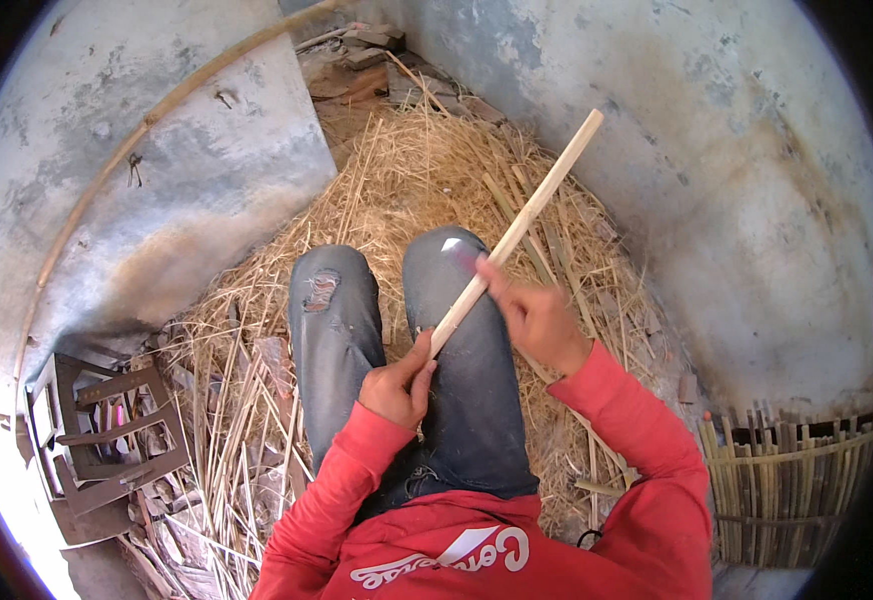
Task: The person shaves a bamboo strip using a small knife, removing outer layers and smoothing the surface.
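Observation:
A long, pale, squared bamboo or wood strip [545, 190] slants up to the right across my thighs. Its near end is pinched in my left hand [400, 390], between thumb and fingers, above my right thigh. My right hand [539, 318] is closed beside the middle of the strip, its fingertips against the strip's right side. Just left of these fingertips, over my right knee, shows a small shiny white and purple patch [457, 249]. It is blurred, and I cannot tell whether it belongs to something in my right hand.
Straw and shavings [417, 170] cover the floor, with several thin split strips [227, 470] at left. A broken brown frame [117, 430] lies far left. At right stands a slatted bamboo basket [792, 480]. A curved pole [147, 120] leans along the left wall; bricks [372, 40] lie behind.

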Motion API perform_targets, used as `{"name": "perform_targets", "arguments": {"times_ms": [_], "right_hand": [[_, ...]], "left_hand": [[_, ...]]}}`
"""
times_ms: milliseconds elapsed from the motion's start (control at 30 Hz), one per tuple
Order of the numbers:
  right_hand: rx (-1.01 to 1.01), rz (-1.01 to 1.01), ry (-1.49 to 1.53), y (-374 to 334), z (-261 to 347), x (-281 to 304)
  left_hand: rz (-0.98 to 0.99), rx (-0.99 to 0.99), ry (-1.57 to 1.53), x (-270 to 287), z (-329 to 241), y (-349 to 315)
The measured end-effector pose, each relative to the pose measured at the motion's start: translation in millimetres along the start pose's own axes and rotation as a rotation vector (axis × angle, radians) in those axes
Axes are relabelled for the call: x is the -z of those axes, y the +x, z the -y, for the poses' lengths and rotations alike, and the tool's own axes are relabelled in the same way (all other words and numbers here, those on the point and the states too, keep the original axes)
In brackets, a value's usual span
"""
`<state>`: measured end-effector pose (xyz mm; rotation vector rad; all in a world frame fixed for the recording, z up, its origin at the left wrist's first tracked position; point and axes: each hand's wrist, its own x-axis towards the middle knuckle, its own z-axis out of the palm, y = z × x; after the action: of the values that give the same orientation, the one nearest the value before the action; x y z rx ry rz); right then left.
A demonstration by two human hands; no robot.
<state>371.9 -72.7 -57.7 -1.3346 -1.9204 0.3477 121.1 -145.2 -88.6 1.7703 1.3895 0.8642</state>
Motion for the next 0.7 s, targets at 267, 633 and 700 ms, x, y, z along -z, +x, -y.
{"name": "perform_targets", "arguments": {"times_ms": [267,633,700], "right_hand": [[0.045,0.009,-0.043,-6,12,-8],[-0.026,-0.07,0.008,-8,8,-6],[-0.156,-0.039,-0.041,0,10,6]], "left_hand": [[-0.026,-0.107,0.12,1,-3,0],[-0.11,-0.194,0.405,-6,2,-8],[-0.108,-0.196,0.422,-5,0,-6]]}}
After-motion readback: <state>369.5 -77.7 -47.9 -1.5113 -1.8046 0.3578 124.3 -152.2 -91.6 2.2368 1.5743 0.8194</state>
